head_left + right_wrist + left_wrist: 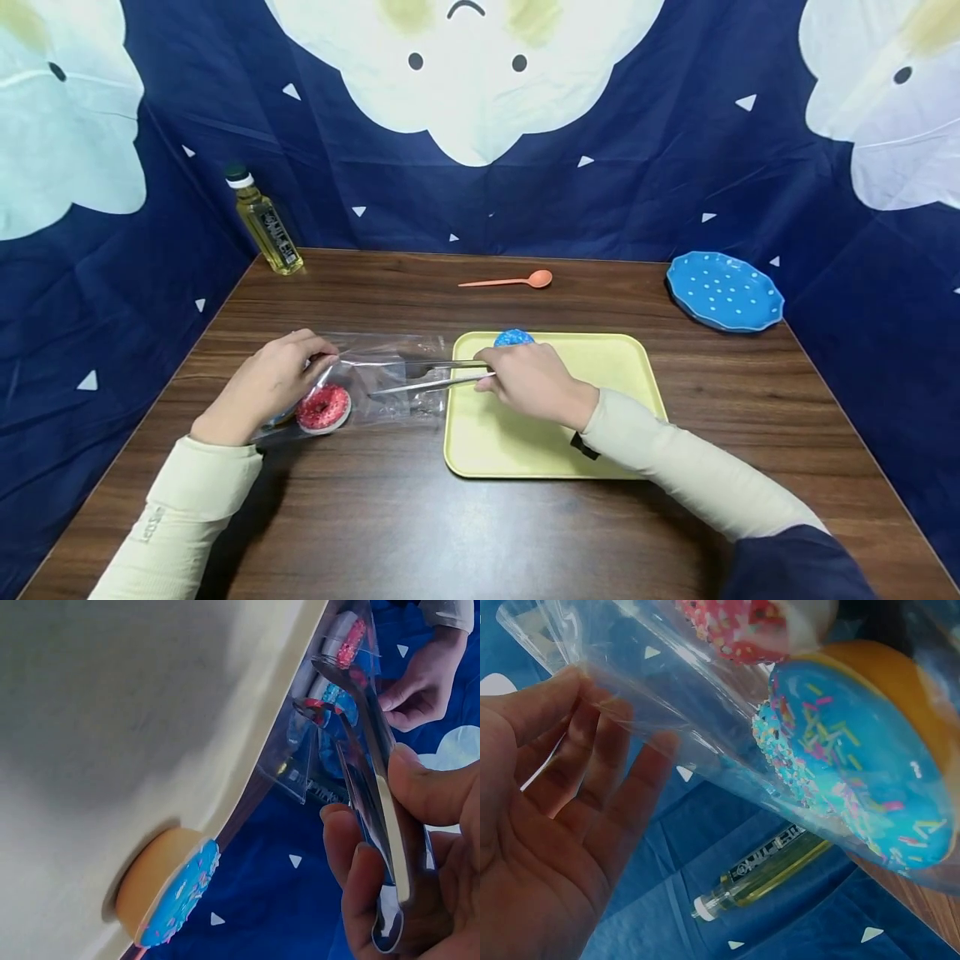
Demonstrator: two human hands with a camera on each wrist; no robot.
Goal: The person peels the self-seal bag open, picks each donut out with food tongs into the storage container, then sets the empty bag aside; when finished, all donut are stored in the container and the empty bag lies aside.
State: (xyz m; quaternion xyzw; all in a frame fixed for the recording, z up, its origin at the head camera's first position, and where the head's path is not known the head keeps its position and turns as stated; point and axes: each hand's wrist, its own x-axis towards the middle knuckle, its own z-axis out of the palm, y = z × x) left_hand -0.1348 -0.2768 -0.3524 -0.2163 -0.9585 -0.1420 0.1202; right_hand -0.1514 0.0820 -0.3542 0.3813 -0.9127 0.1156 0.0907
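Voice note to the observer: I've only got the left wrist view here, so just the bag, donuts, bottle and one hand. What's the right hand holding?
Observer: The right hand grips metal tongs.
Operator: Got it. What's under that hand?
Observer: A yellow tray.
Operator: Anything on it?
Observer: Yes, a blue donut sits near its far edge, as the head and right wrist views show.
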